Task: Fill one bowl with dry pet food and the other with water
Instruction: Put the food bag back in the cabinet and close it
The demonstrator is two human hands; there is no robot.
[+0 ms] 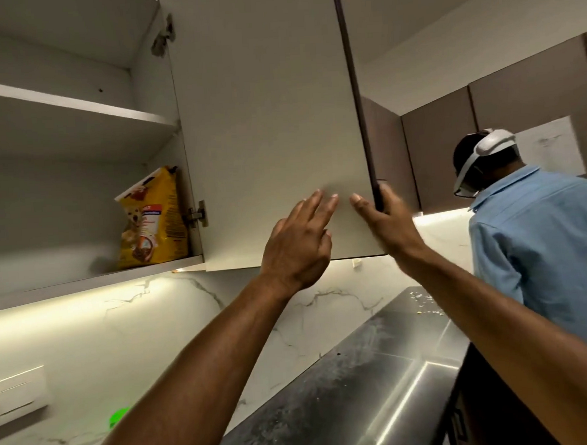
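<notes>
While the cabinet door [273,128] stands swung open overhead, the head camera looks up at it from below. The right hand [385,224] grips the door's free edge low down, thumb on the pale inner face and fingers wrapped behind the dark edge. The left hand [298,246] is just beside it, fingers straight and spread, their tips on or very near the same inner face; it holds nothing.

To the left, inside the open cabinet, a yellow bag [152,217] of pet food stands on the bottom shelf [94,278], tucked into the right corner near the hinge [198,214] and leaning a little. The shelf above it shows nothing. No bowls appear anywhere in this view.

Below runs a marble wall, and lower right a steel counter [378,371] with a few crumbs at its far end. On the far right another person [538,243] in a blue shirt stands turned away.

This looks like an early step: getting at the food. Next, the left hand probably needs to leave the door, reach left into the cabinet and take the bag firmly by its body.
</notes>
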